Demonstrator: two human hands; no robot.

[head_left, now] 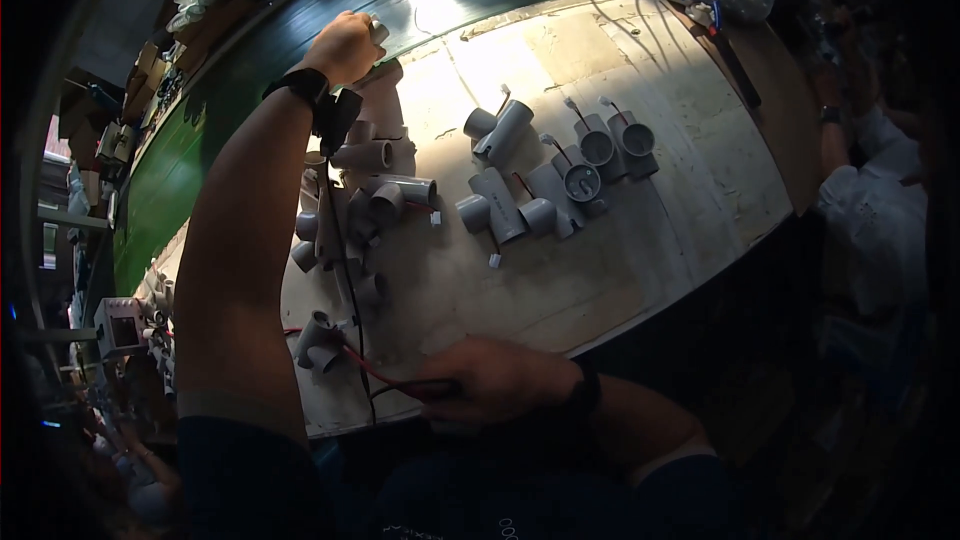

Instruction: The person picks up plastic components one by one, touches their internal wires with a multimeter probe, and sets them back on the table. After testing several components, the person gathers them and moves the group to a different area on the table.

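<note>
Stretched to the far left of the board, my left hand (345, 48) is closed around a grey pipe fitting (379, 31), whose end shows past the fingers. More grey pipe fittings (362, 155) crowd below that hand. Near the front edge my right hand (495, 380) is closed on a red and black cable (428, 388). The cable's red part runs left toward a grey tee fitting (319, 342) lying on the board. Further right stand several grey fittings (497, 202) with short wires and small white connectors (495, 261).
The pale board (590, 295) lies on a green surface (200, 150). A black cable (340, 250) crosses it at the left. Blue-handled pliers (708, 5) lie at the far right. Another person's arm (832, 130) is at the right edge; a boxy instrument (121, 327) stands at the left.
</note>
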